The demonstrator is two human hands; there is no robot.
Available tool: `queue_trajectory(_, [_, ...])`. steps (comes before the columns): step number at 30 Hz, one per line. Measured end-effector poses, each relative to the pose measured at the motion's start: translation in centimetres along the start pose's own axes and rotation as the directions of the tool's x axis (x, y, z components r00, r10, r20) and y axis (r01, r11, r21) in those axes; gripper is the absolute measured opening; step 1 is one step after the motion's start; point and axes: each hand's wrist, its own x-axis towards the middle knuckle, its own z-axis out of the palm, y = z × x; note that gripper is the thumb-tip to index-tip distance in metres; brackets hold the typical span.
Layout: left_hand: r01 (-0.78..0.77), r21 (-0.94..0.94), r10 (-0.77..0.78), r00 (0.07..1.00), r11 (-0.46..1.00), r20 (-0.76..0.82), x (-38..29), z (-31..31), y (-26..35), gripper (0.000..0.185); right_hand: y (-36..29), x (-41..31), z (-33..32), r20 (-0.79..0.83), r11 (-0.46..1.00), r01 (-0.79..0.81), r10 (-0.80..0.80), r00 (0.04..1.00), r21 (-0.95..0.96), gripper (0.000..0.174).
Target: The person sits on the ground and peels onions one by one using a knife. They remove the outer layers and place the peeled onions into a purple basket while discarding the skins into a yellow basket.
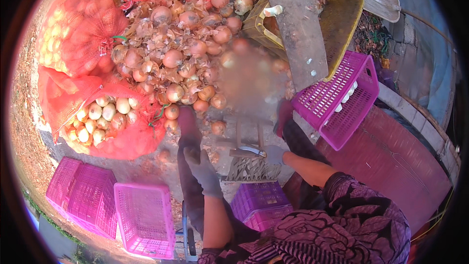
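Note:
My left hand [202,174], in a grey glove, lies on my left leg near the knee, thumb apart and nothing in it. In the same kind of glove, my right hand [274,154] is at the handle end of a knife with a curved metal blade [250,149], which points left. Its fingers are partly hidden, but it appears to grip the knife. Just below the blade is a small stool with a woven strap seat [253,169]. Ahead of my feet spreads a pile of onions [173,59] among loose dry skins; a blurred patch hides its right part.
Red mesh sacks of onions [78,33] stand left. Pink plastic crates [144,220] sit at lower left, and purple crates [261,201] behind the stool. A board [296,22] lies across yellow crates [342,25]. A magenta crate [339,95] with white pieces is right.

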Motion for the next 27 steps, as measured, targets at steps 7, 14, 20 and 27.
queue_trajectory(7, [-0.045, -0.054, 0.051, 0.992, 0.998, 0.118, 0.5, 0.5, 1.2, 0.059, 2.0, 3.8, 7.5, 0.094, 0.996, 0.054, -0.047, 0.994, -0.071, 0.035])
queue_trajectory(14, [-0.145, -0.056, 0.155, 0.955, 0.988, 0.253, 1.4, 2.2, 3.4, 0.057, 0.7, 4.5, 6.8, 0.186, 1.000, 0.002, -0.003, 0.983, 0.004, 0.054])
queue_trajectory(20, [-0.004, -0.141, 0.046, 0.953, 0.990, 0.298, -0.5, 4.3, 9.9, 0.048, -6.9, -2.9, -10.4, -0.086, 0.983, 0.001, 0.015, 0.996, 0.186, 0.034])
queue_trajectory(27, [-0.335, 0.095, 0.297, 0.912, 0.937, 0.282, 1.0, 5.0, 11.0, 0.041, -6.9, -7.1, -15.9, -0.504, 0.699, 0.278, 0.135, 0.853, 0.658, 0.038])
